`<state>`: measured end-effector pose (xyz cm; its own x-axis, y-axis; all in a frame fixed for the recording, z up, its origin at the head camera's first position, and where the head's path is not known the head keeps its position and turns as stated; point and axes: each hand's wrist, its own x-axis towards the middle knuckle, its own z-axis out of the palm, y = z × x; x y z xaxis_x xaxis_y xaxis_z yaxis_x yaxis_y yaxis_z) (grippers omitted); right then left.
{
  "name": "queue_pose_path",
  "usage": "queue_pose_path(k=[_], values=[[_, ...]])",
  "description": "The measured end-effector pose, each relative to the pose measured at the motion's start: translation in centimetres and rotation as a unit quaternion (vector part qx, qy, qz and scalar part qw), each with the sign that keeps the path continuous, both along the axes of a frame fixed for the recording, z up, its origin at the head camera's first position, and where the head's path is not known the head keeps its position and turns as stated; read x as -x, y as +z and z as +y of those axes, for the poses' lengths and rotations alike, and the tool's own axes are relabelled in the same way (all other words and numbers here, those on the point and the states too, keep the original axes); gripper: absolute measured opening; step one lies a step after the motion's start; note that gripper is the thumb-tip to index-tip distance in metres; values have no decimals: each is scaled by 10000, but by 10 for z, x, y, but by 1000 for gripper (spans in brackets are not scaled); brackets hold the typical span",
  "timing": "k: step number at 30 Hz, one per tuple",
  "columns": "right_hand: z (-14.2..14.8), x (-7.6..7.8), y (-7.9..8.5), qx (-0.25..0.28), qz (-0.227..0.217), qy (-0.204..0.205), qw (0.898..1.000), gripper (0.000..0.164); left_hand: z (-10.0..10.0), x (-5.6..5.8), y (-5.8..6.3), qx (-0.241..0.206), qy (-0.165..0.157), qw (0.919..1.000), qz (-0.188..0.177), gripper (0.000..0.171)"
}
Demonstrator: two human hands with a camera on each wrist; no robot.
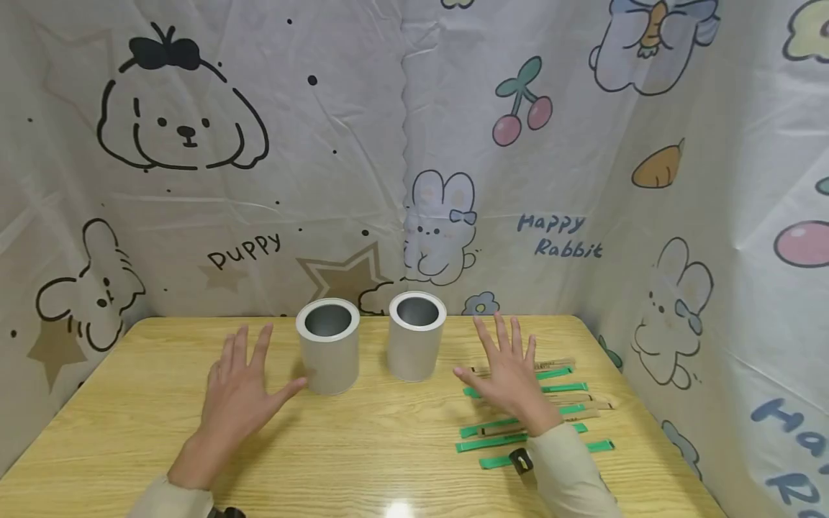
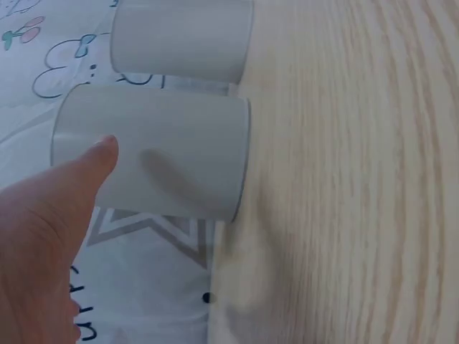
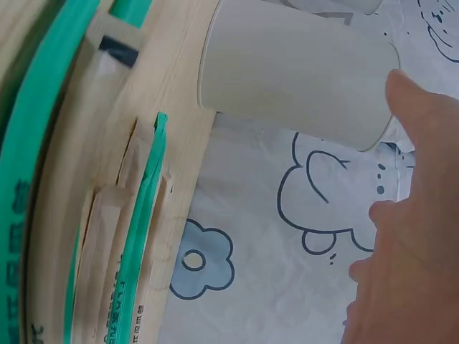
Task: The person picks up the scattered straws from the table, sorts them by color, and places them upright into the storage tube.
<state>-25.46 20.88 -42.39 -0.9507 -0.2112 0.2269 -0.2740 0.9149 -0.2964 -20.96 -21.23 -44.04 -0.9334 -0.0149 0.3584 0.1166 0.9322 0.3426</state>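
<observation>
Two white cylindrical canisters with dark grey insides stand upright near the back of the table: a left canister (image 1: pixel 330 363) and a right canister (image 1: pixel 414 352). My left hand (image 1: pixel 236 396), fingers spread and straight, is beside the left canister; in the left wrist view its thumb overlaps that canister, and I cannot tell whether they touch. Over the sticks at the right, my right hand (image 1: pixel 512 374) is spread with nothing in it. Beneath it lie several slim paper-wrapped sticks, some in green wrappers (image 1: pixel 492 442) and others in brown wrappers (image 3: pixel 100 258) with small print.
The wooden table (image 1: pixel 376 453) meets a printed cloth curtain (image 1: pixel 350 144) at its back and right sides. A dark strap piece (image 1: pixel 521 460) sits at my right wrist. The two canisters stand a small gap apart.
</observation>
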Motion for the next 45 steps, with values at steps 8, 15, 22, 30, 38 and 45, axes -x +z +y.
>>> queue_pose_path(k=[8,15,22,30,38,45], values=[[11,4,1,65,-196,247,9995,94,5,13,-5,-709,-425,9960,-337,116],[28,7,4,19,-640,441,9970,86,5,22,-14,-1551,-770,9796,-1021,119],[48,16,3,92,-1180,530,9916,78,7,33,-23,-1669,-859,9704,-1519,120],[72,35,-1,241,-1393,835,9864,64,11,52,-31,-2293,-1397,9500,-1595,121],[94,51,-5,1040,-1979,737,9719,57,16,62,-37,-3074,-2028,9173,-1512,111],[111,65,-12,1282,-1990,672,9692,44,20,67,-40,-3485,-2113,8989,-1607,110]])
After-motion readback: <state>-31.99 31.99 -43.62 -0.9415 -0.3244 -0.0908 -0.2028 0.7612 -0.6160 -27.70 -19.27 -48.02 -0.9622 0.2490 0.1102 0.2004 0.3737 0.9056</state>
